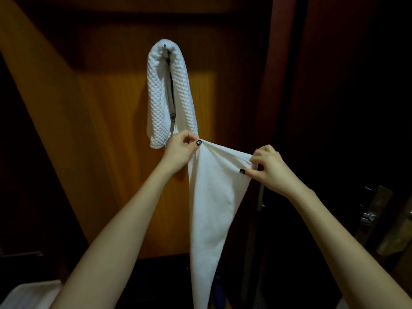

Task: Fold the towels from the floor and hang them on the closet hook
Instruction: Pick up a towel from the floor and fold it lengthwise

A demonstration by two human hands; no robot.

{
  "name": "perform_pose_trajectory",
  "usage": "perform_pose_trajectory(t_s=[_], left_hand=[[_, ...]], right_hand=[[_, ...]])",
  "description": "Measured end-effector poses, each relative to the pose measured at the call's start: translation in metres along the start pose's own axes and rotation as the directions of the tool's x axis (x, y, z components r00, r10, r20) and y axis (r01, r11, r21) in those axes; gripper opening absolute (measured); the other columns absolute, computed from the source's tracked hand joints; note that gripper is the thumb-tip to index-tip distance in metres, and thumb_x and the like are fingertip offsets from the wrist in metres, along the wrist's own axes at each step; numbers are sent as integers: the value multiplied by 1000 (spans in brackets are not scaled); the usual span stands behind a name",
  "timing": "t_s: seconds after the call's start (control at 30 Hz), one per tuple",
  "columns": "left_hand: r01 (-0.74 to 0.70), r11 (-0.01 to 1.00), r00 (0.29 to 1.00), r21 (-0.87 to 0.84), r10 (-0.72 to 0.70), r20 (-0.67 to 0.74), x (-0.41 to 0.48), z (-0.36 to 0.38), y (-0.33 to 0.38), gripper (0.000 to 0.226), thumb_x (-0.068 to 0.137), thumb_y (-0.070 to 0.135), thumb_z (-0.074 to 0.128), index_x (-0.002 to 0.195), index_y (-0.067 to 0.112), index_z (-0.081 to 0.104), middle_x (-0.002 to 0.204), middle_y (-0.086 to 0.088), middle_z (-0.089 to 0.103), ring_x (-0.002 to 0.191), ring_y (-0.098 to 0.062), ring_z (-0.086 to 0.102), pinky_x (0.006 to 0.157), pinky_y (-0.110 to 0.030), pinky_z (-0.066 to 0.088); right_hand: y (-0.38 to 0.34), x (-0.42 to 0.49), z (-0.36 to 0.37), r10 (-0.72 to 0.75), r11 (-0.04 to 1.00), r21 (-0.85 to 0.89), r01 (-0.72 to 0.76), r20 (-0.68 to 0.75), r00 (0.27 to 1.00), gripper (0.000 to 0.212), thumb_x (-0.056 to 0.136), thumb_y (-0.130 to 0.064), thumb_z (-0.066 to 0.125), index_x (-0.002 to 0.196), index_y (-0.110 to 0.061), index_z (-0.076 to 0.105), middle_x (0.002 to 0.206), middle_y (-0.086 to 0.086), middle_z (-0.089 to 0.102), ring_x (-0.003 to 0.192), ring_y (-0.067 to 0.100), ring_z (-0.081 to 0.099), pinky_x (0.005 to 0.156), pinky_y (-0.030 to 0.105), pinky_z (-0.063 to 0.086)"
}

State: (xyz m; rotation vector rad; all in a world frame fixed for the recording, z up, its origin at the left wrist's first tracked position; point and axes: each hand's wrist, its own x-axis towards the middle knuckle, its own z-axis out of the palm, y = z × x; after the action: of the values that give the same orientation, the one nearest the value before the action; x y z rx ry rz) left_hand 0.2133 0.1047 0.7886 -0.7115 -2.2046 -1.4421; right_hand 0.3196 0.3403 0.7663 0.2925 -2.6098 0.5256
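Observation:
A white waffle-weave towel (159,101) hangs folded over a small metal hook (165,46) on the orange wooden closet panel. In front of it and lower down I hold a smooth white towel (214,197) by its top edge. My left hand (178,150) pinches one upper corner just below the hanging towel's lower end. My right hand (272,168) pinches the other corner to the right. The held towel hangs down narrow and long between my forearms, out of view at the bottom.
The closet panel (111,130) is lit orange; dark red wood (334,85) stands to the right. A metal door handle and lock plate (372,210) sits at right. A pale white cloth surface (29,295) shows at the bottom left corner.

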Motion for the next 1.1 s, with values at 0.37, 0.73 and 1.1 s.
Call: perform_pose_trajectory(t_s=[0.37, 0.73, 1.1], left_hand=[[68, 991, 995, 115, -76, 68, 12, -32, -7, 17, 86, 0, 65, 73, 11, 62, 68, -2, 62, 61, -2, 57, 58, -15, 45], [21, 999, 988, 27, -25, 149, -6, -28, -7, 20, 86, -4, 64, 73, 11, 60, 69, -1, 62, 63, -9, 60, 56, -19, 49], [-44, 957, 995, -286, 15, -101, -11, -17, 10, 23, 84, -5, 66, 76, 16, 62, 76, 2, 62, 69, 8, 60, 67, -10, 46]], right_hand=[[-16, 36, -21, 20, 974, 226, 14, -150, 988, 18, 82, -21, 74, 74, -16, 59, 69, 2, 62, 61, 14, 56, 52, 25, 42], [0, 30, -28, 34, 969, 246, 28, -245, 969, 16, 86, -18, 72, 75, -21, 61, 72, -7, 63, 70, 11, 62, 57, 30, 48], [5, 24, -39, 91, 829, 547, 119, -342, 935, 12, 85, -6, 71, 82, -17, 67, 80, -5, 67, 75, 2, 61, 70, 18, 49]])
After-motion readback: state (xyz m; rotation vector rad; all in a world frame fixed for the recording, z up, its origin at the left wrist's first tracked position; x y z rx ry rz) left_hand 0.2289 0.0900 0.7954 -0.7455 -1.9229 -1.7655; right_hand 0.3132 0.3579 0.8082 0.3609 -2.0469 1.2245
